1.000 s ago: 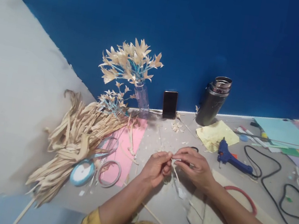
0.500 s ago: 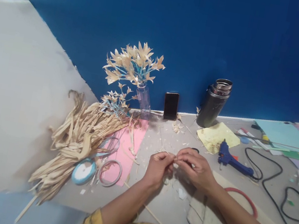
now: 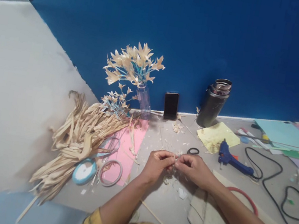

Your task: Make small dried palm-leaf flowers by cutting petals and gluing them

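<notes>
My left hand (image 3: 157, 166) and my right hand (image 3: 193, 168) meet over the grey table (image 3: 168, 204), fingertips pinched together on a small pale strip of dried leaf (image 3: 174, 156). What lies inside the pinch is mostly hidden by the fingers. Small pale scraps (image 3: 181, 193) lie on the table just below the hands. A black scissor handle (image 3: 193, 151) shows just beyond my right hand.
A heap of dried leaf strips (image 3: 75, 141) lies at left beside ribbon spools (image 3: 84, 170) and pink paper (image 3: 127, 148). A vase of leaf flowers (image 3: 135, 67), a phone (image 3: 170, 105) and a steel flask (image 3: 213, 102) stand along the blue wall. A blue glue gun (image 3: 232, 160) and black cable (image 3: 272, 184) lie at right.
My right hand has drawn lower and closer to the left, uncovering the scissor handle behind it. The thin strip that hung below the hands a second ago no longer shows.
</notes>
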Motion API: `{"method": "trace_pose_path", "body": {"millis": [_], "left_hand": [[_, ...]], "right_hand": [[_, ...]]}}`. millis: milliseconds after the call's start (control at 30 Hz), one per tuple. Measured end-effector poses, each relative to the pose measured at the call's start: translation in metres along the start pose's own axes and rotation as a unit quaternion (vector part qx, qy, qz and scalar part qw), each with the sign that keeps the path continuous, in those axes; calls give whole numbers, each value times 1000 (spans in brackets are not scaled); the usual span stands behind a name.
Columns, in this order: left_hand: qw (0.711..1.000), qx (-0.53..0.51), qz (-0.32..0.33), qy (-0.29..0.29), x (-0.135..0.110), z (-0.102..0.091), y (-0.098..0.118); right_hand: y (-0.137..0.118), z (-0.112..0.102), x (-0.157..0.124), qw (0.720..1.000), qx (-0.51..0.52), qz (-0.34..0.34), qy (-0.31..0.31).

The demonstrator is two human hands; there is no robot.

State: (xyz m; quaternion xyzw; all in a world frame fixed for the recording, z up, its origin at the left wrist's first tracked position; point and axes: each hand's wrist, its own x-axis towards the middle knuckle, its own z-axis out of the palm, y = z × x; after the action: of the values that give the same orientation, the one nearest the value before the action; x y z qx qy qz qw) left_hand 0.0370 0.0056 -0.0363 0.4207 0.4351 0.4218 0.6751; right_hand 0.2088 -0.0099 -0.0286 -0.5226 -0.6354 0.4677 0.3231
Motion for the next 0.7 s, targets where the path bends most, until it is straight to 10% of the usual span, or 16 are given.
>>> {"method": "trace_pose_path", "body": {"millis": [400,500,700], "left_hand": [[998,-45,27,31,4,-3,-3],[994,-87,22,66,9,-7,-2],[987,-133,15,85,13,-14,1]], "right_hand": [[5,-10,3,992,-110,-43,36],[15,-23,7,938,-322,-68,104],[30,-35,12,849,-527,-36,17]]}}
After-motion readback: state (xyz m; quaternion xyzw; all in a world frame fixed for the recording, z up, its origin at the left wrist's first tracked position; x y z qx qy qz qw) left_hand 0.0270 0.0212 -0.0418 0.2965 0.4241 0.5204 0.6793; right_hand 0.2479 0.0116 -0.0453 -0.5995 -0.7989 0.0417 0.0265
